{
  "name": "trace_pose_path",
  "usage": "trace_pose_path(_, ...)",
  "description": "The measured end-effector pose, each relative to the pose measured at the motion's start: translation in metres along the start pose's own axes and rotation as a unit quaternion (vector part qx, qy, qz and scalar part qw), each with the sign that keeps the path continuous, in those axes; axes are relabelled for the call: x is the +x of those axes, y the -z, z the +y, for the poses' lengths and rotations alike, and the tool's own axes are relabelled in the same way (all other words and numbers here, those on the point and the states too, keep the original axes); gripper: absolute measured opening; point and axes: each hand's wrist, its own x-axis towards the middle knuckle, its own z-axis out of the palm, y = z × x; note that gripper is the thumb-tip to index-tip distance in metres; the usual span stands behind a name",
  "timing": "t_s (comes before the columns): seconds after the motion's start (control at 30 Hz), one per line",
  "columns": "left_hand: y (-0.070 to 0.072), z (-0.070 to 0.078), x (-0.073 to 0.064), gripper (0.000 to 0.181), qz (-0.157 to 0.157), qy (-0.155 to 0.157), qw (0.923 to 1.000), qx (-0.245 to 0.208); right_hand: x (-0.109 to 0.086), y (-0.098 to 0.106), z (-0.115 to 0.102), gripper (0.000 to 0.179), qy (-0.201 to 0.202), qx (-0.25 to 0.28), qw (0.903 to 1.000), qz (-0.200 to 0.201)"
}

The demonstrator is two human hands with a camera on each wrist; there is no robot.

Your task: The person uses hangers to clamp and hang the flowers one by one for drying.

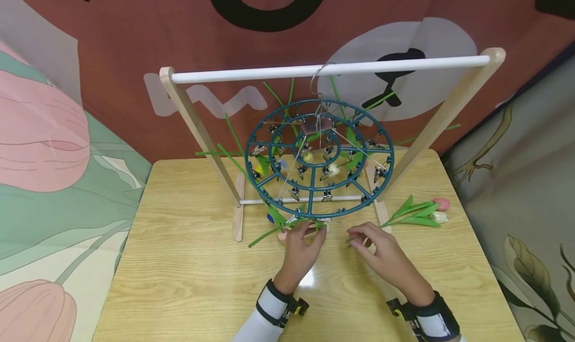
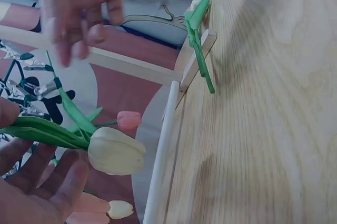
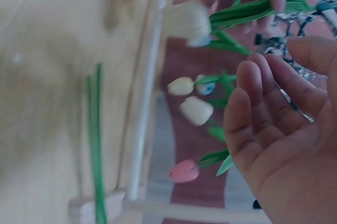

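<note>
My left hand (image 1: 302,254) is at the front rim of a round teal clip hanger (image 1: 311,200), pinching the green leaves of a white artificial tulip (image 2: 117,151) between thumb and fingers. That tulip's head points down, and its stem sticks out leftward in the head view. To the right, my right hand (image 1: 382,254) hovers above the table with loosely bent fingers; the right wrist view shows nothing in its palm. Several tulips hang head-down from the hanger's metal clips (image 1: 327,195), among them a pink tulip (image 3: 184,171) and another white tulip (image 3: 197,111).
The hanger hooks onto a white bar (image 1: 251,74) of a wooden stand (image 1: 449,107) with feet on the table (image 1: 179,272). Right of the stand lie a pink tulip (image 1: 441,204) and a white tulip (image 1: 439,216) with green leaves. A printed cloth (image 1: 135,22) hangs behind.
</note>
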Motion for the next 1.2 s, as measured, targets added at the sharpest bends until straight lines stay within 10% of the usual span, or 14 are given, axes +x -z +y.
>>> trace_pose_path(0.3,0.006,-0.006,-0.001,0.024,-0.017,-0.002,0.9995,0.027,-0.017,0.008,0.033,0.018,-0.041,-0.057,0.9971,-0.029)
trace_pose_path(0.57,0.011,-0.004,-0.003,0.035,-0.059,0.148,0.9858,0.053,-0.018,0.029,0.061,0.019,-0.032,-0.132,0.9906,0.012)
trace_pose_path(0.97,0.006,-0.025,-0.014,0.018,-0.120,0.006,0.9888,0.088,-0.006,0.021,0.100,0.028,0.056,-0.222,0.9734,-0.007)
trace_pose_path(1.2,-0.003,-0.039,-0.028,0.008,-0.182,-0.065,0.9602,0.202,0.001,0.021,0.115,0.028,0.085,-0.245,0.9656,-0.017)
